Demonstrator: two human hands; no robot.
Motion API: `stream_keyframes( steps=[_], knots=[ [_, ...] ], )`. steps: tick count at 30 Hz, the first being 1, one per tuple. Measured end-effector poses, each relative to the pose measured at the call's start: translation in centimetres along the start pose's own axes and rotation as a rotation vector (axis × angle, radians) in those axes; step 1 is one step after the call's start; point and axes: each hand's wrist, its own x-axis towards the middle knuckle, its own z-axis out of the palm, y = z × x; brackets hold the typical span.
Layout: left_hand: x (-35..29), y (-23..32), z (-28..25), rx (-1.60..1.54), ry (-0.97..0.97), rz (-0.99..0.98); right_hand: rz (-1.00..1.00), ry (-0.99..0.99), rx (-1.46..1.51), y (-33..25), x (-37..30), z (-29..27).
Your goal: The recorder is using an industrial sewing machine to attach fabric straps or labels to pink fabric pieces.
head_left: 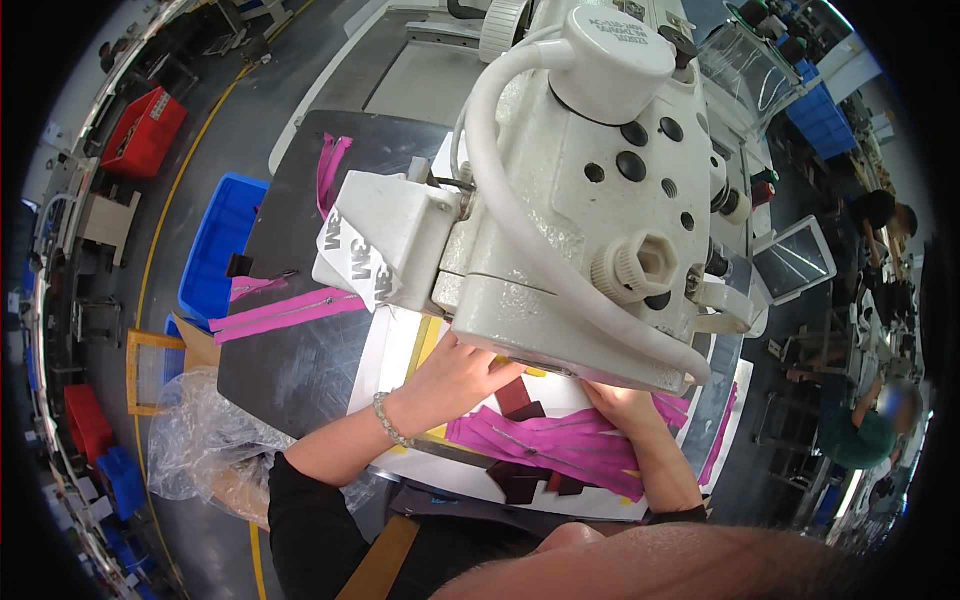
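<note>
The white head of a sewing machine (590, 230) fills the middle and hides the stitching area and most of my fingertips. My left hand (462, 375) reaches under its left side, fingers partly bent, beside a dark red flat piece (515, 397). On the right, my right hand (620, 402) goes under the same head, its fingers mostly hidden. Several magenta zipper strips (545, 445) lie in a pile between my wrists, next to the right one. More dark red pieces (515, 480) stick out below the pile. What either hand holds cannot be made out.
Magenta zippers (290, 312) hang over the left of the dark machine table (290, 375). Beyond it stand a blue bin (222, 245) and a crumpled clear plastic bag (215, 440). A red bin (145, 132) sits farther left. Another person (862, 430) is off to the right.
</note>
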Motion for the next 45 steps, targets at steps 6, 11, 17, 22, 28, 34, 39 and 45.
stream_keyframes(
  steps=[6, 11, 17, 22, 28, 34, 39, 45],
  knots=[
    [0.2, 0.3, -0.4, -0.028, 0.008, -0.021, 0.011, 0.014, 0.005, 0.0, 0.0, 0.0],
    [0.6, 0.4, -0.7, -0.124, 0.062, -0.035, 0.015, 0.026, 0.022, -0.2, 0.1, -0.1],
    [0.7, 0.4, -1.1, -0.183, 0.08, -0.054, -0.044, 0.115, 0.066, -0.5, 1.2, -0.3],
    [0.2, 0.3, -0.5, -0.199, 0.004, -0.081, -0.046, 0.038, 0.081, -0.2, 0.5, -0.5],
    [0.4, 0.4, -0.6, -0.25, 0.009, -0.088, 0.003, 0.129, 0.112, -0.3, 0.9, 0.2],
    [-2.9, -0.4, 5.8, 0.009, 0.097, 0.024, -0.035, 0.085, 0.09, 0.1, 0.9, -0.8],
    [-3.3, -0.6, 5.7, 0.059, 0.093, 0.014, -0.13, 0.113, 0.158, 0.6, 1.3, 0.2],
    [-3.3, -0.3, 4.3, -0.027, 0.071, -0.016, -0.085, 0.105, 0.205, 0.3, 1.7, -0.6]
  ],
)
